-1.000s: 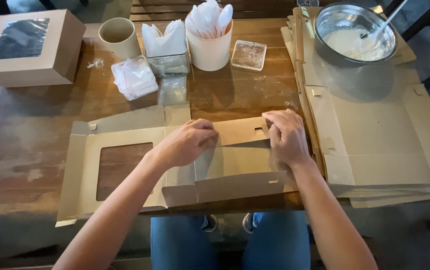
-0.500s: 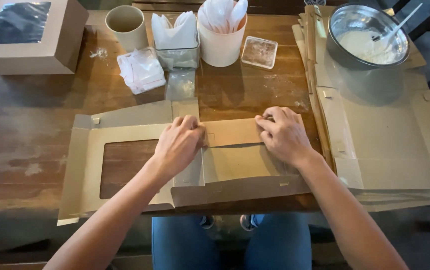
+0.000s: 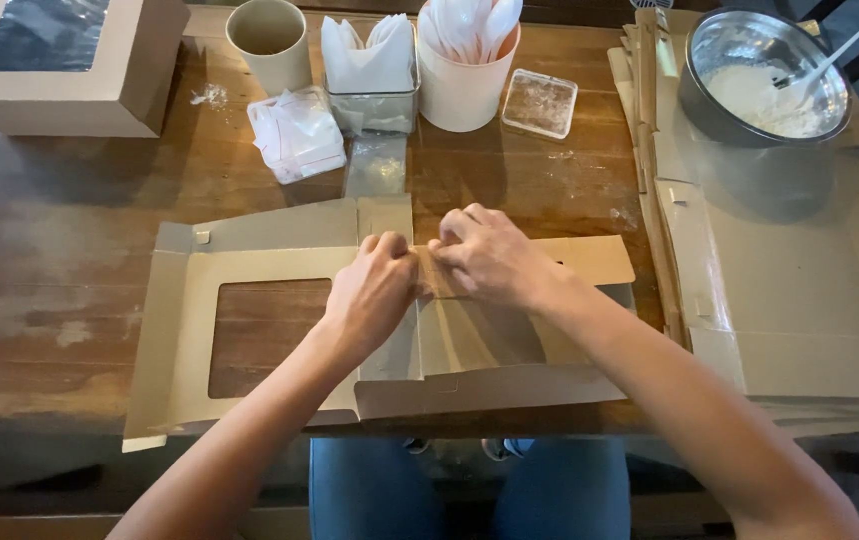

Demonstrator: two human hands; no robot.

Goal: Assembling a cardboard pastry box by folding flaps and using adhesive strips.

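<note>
A flat brown cardboard box blank (image 3: 250, 270) with a cut-out window lies on the wooden table (image 3: 50, 250) in front of me. My left hand (image 3: 375, 290) and my right hand (image 3: 490, 255) meet at the blank's middle. Both pinch the far side flap (image 3: 590, 258), which stands folded up from the base panel. The near flap (image 3: 490, 388) also stands raised along the table's front edge. My fingertips are hidden behind the flap's fold.
A stack of flat box blanks (image 3: 800, 290) lies at right, with a metal bowl of white batter (image 3: 765, 75) on it. At the back stand a finished windowed box (image 3: 70, 60), a paper cup (image 3: 270, 40), napkins (image 3: 370, 60), a cup of plastic spoons (image 3: 465, 60) and a small lidded container (image 3: 540, 100).
My right hand has slid left along the far flap from its right end to the middle, and now touches my left hand. The camera has tilted closer.
</note>
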